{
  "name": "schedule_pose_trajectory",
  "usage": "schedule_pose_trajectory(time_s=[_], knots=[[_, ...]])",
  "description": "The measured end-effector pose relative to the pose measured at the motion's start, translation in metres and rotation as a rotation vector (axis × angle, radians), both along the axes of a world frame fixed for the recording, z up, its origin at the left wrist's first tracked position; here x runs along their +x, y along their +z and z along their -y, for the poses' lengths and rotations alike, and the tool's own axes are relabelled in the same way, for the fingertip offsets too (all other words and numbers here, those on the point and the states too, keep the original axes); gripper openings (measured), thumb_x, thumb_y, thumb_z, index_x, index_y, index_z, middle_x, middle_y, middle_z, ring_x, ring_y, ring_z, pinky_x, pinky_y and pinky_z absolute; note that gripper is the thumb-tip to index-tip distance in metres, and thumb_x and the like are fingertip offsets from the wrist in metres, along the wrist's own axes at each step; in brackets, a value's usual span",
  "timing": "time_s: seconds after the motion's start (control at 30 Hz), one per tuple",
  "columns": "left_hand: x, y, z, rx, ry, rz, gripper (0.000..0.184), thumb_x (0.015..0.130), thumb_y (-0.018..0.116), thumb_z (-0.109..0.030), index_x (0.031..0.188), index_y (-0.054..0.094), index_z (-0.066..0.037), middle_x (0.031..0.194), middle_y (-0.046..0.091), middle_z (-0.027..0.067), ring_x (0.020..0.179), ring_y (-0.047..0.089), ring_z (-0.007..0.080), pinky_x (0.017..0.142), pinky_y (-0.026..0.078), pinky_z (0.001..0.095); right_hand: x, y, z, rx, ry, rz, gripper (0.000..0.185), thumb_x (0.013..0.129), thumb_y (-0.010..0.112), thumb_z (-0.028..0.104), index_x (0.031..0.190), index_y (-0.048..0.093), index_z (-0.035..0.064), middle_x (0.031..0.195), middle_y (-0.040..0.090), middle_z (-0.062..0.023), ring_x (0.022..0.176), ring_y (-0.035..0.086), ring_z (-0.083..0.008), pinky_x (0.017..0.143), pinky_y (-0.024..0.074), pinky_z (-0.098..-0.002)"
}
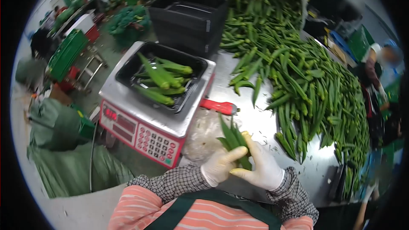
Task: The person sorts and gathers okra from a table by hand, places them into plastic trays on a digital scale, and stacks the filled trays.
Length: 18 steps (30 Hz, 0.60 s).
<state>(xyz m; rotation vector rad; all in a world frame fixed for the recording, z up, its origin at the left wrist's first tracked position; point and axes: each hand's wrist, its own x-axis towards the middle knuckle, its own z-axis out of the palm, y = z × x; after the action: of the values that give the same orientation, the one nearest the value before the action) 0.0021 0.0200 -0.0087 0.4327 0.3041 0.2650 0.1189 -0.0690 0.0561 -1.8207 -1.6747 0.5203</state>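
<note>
Both of my hands wear white gloves and meet in front of my chest around a few green okra pods [232, 138]. My left hand [223, 162] is closed on the pods from the left, its thumb across them. On the other side my right hand [262, 166] grips the same bunch, fingers wrapped behind it. To the left, a black plastic tray [197, 81] with several okra pods in it sits on a silver and red weighing scale [172, 125]. A large heap of okra [298, 76] covers the metal table [315, 179] to the right.
Stacked black trays [187, 25] stand behind the scale. A red-handled tool [219, 106] and a clear plastic bag [204, 136] lie beside it. Green sacks [72, 162] and a green crate [68, 53] are on the left floor. Another person [379, 68] is at the far right.
</note>
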Motion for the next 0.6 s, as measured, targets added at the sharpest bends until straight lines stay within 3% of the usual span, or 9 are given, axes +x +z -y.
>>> schedule_pose_trajectory(time_s=[0.07, 0.13, 0.17, 0.2, 0.27, 0.33, 0.47, 0.53, 0.6], knots=[[-0.002, 0.014, 0.011, 0.187, 0.144, 0.063, 0.051, 0.087, 0.059, -0.017, 0.131, 0.038, -0.001, 0.125, 0.047, 0.0091, 0.117, 0.044, 0.019, 0.102, 0.032, 0.0343, -0.008, -0.004, -0.006, -0.023, -0.092, 0.031, 0.082, 0.067, 0.074, 0.018, 0.133, 0.032, -0.0022, 0.105, 0.055, -0.0216, 0.097, 0.057, -0.0368, 0.085, 0.0464, -0.0382], [-0.003, 0.004, 0.006, 0.21, 0.032, 0.176, 0.051, 0.089, 0.058, -0.02, 0.13, 0.034, -0.002, 0.118, 0.049, 0.0067, 0.111, 0.045, 0.0154, 0.097, 0.035, 0.0299, -0.006, -0.004, -0.014, 0.035, -0.112, -0.15, 0.074, 0.069, 0.072, 0.013, 0.132, 0.036, -0.001, 0.105, 0.058, -0.0185, 0.097, 0.06, -0.0295, 0.084, 0.0475, -0.0341], [-0.006, 0.002, 0.004, 0.343, 0.038, 0.229, 0.06, 0.089, 0.058, -0.023, 0.136, 0.027, -0.001, 0.128, 0.043, 0.0099, 0.12, 0.04, 0.0177, 0.103, 0.03, 0.0316, -0.01, 0.004, -0.015, 0.016, -0.134, -0.389, 0.064, 0.073, 0.069, 0.008, 0.13, 0.041, 0.0003, 0.107, 0.059, -0.0148, 0.099, 0.06, -0.0215, 0.084, 0.0473, -0.0301], [-0.01, 0.009, 0.003, 0.365, 0.115, 0.248, 0.064, 0.089, 0.058, -0.023, 0.138, 0.024, -0.001, 0.132, 0.04, 0.0111, 0.123, 0.038, 0.019, 0.104, 0.029, 0.0323, -0.006, 0.009, -0.019, -0.021, -0.169, -0.349, 0.059, 0.075, 0.066, 0.006, 0.129, 0.042, 0.0014, 0.109, 0.059, -0.0126, 0.101, 0.058, -0.0171, 0.086, 0.0465, -0.0287], [-0.017, 0.027, 0.003, 0.406, 0.248, 0.294, 0.07, 0.089, 0.058, -0.025, 0.141, 0.018, 0.0, 0.138, 0.034, 0.0136, 0.128, 0.034, 0.0215, 0.106, 0.027, 0.0339, -0.005, 0.04, -0.04, 0.043, -0.153, -0.297, 0.06, 0.074, 0.065, 0.004, 0.129, 0.042, 0.0018, 0.107, 0.06, -0.0128, 0.099, 0.059, -0.018, 0.086, 0.0467, -0.0293], [-0.031, 0.019, -0.002, 0.366, 0.201, 0.252, 0.071, 0.09, 0.056, -0.028, 0.141, 0.017, 0.002, 0.142, 0.028, 0.0165, 0.132, 0.03, 0.0261, 0.107, 0.026, 0.0368, -0.002, 0.048, -0.08, 0.296, -0.042, -0.263, 0.059, 0.073, 0.063, 0.003, 0.128, 0.043, 0.0012, 0.108, 0.06, -0.0164, 0.1, 0.06, -0.0204, 0.086, 0.0467, -0.0295], [-0.064, 0.02, -0.012, 0.371, 0.064, 0.156, 0.066, 0.09, 0.054, -0.032, 0.137, 0.027, 0.004, 0.139, 0.034, 0.0173, 0.129, 0.035, 0.0282, 0.105, 0.03, 0.0398, -0.032, 0.084, -0.17, 0.255, 0.015, 0.022, 0.057, 0.078, 0.063, 0.012, 0.128, 0.039, -0.0034, 0.11, 0.057, -0.0191, 0.103, 0.058, -0.0276, 0.088, 0.0455, -0.0327], [-0.076, 0.024, -0.016, 0.376, 0.034, 0.089, 0.071, 0.088, 0.056, -0.036, 0.137, 0.027, 0.006, 0.141, 0.032, 0.0187, 0.129, 0.034, 0.0304, 0.106, 0.027, 0.0426, -0.051, 0.079, -0.206, 0.088, -0.017, 0.329, 0.062, 0.081, 0.063, 0.026, 0.13, 0.037, -0.0024, 0.112, 0.056, -0.0223, 0.101, 0.058, -0.0337, 0.089, 0.0457, -0.037], [-0.084, 0.013, -0.021, 0.368, 0.051, 0.095, 0.063, 0.09, 0.055, -0.033, 0.134, 0.032, 0.007, 0.14, 0.035, 0.0189, 0.127, 0.039, 0.029, 0.104, 0.032, 0.0412, -0.064, 0.074, -0.221, -0.151, 0.11, 0.596, 0.067, 0.082, 0.06, 0.038, 0.131, 0.039, -0.0017, 0.112, 0.056, -0.0212, 0.107, 0.052, -0.0341, 0.089, 0.0446, -0.0399]])
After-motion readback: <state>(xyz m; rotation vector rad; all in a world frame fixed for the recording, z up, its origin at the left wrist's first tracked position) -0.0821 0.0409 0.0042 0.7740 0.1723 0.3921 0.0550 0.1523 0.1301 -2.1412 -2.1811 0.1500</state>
